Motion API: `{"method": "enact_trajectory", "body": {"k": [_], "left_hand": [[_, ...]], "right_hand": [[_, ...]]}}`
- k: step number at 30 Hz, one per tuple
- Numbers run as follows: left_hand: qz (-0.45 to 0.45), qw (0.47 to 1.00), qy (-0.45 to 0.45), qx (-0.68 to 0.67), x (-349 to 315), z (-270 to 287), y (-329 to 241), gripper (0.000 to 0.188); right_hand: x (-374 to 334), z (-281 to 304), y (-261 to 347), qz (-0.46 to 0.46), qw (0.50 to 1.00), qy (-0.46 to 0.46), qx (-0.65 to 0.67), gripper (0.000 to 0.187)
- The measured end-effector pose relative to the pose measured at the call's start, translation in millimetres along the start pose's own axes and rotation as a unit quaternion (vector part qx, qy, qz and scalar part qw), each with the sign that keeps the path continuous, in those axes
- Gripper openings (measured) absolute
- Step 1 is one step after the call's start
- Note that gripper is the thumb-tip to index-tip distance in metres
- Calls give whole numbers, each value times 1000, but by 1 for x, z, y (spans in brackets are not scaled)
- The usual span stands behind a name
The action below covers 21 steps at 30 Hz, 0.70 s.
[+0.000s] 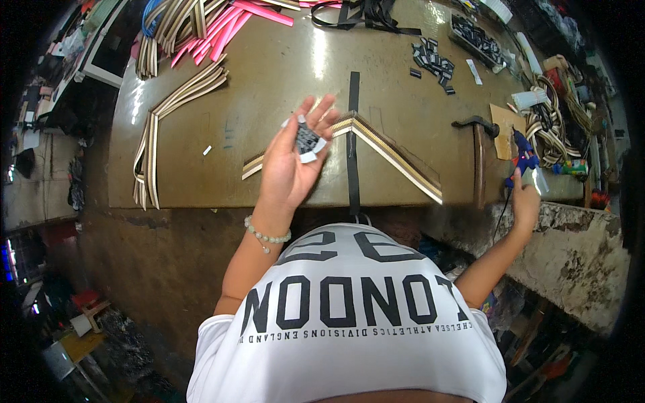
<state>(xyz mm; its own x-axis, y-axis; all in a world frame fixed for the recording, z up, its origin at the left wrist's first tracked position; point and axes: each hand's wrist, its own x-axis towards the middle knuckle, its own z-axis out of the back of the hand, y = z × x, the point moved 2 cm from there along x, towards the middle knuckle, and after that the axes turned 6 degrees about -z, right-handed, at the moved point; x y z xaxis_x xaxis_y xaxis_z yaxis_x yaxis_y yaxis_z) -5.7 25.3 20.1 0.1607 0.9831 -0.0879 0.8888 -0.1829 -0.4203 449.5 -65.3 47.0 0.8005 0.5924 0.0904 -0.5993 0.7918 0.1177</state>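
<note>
My left hand (295, 158) is raised palm up over the table, holding a small black patch with white tabs (307, 141) in its palm. Beneath it lies a striped strap in black, tan and white (400, 160), bent to a peak. A flat black strap (354, 181) runs under that peak to the table's near edge. At the right, my right hand (526, 203) has its fingers at the handle of a blue glue gun (525, 158); the fingers look curled, partly hidden. A dark cord (501, 216) hangs from the gun.
A hammer (479, 161) lies left of the glue gun, near brown cardboard (507, 131). Small black pieces (435, 64) are heaped at the back right, beside a filled tray (478, 41). Striped straps (153, 144) and pink strips (225, 30) lie at the left and back.
</note>
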Motion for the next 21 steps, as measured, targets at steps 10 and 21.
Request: {"method": "enact_trajectory", "body": {"k": [10,21], "left_hand": [[37,985,52,158,-14,-37,39,55],[51,991,51,116,-16,-15,35,58]], "right_hand": [[-205,2,207,185,596,488,611,28],[-183,7,203,157,627,417,639,25]]}}
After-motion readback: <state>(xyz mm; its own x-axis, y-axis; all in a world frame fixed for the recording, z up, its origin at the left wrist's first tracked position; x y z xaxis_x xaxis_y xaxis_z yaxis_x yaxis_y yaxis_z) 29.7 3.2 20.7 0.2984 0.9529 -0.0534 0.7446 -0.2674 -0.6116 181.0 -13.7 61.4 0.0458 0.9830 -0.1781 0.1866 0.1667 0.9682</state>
